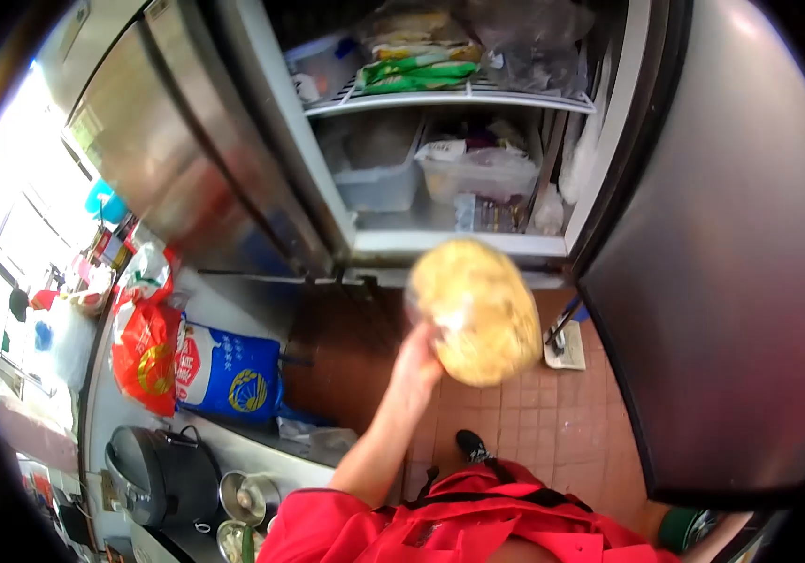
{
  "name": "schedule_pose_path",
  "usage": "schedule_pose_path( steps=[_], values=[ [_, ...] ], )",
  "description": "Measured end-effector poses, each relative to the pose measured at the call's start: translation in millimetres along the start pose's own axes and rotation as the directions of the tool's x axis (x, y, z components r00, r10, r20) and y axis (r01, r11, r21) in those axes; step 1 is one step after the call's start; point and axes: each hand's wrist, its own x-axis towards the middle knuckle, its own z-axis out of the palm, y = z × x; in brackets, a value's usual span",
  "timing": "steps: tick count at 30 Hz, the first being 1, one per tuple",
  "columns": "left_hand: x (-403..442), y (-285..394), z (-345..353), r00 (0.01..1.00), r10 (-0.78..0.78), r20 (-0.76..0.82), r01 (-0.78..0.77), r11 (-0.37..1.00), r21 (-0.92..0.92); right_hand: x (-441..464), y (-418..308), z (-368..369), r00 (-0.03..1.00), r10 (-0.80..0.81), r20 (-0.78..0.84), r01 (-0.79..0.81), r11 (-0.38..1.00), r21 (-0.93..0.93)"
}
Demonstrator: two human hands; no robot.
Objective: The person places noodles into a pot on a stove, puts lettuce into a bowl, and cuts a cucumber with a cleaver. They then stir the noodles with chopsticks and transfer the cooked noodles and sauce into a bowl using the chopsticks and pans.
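Observation:
My left hand [418, 358] grips the near-left edge of a round, pale yellow item [477, 311] that looks wrapped in clear plastic. The fingers are mostly hidden beneath it. Hand and item are in mid-air in front of an open refrigerator [459, 245], just below its bottom sill. At the lower right, part of my right forearm [717, 541] reaches toward the lower edge of the open door [731, 272]; the right hand itself is hidden. Inside the refrigerator, a wire shelf [449, 98] holds plastic bags and a green packet [418, 72].
Plastic bins [376, 188] sit in the lower compartment. To the left, a counter holds a blue sack [230, 371], a red bag [146, 352], a dark pot [163, 479] and metal bowls [249, 495]. A dustpan [565, 347] lies on the tiled floor [524, 413].

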Motion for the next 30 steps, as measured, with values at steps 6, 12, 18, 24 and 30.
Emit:
schedule_pose_path(
  steps=[6, 12, 18, 24, 30],
  values=[
    [232, 100, 123, 0.927, 0.243, 0.286, -0.225, 0.97, -0.094, 36, 13, 23, 0.995, 0.073, -0.065, -0.075, 0.996, -0.04],
    [346, 142, 165, 0.91, 0.373, 0.182, -0.374, 0.927, -0.031, 55, 29, 41, 0.987, 0.113, -0.11, -0.121, 0.99, -0.077],
    [352, 192, 149, 0.892, 0.42, 0.166, -0.408, 0.907, -0.103, 66, 39, 57, 0.98, 0.154, -0.122, -0.168, 0.979, -0.111],
    [366, 278, 116, 0.829, 0.559, 0.006, -0.528, 0.786, -0.322, 59, 42, 63, 0.981, 0.16, -0.106, -0.172, 0.979, -0.113],
    [223, 243, 103, 0.777, 0.629, 0.032, -0.621, 0.756, 0.205, 29, 39, 56, 0.989, 0.147, -0.031, -0.149, 0.984, -0.1]
  ],
)
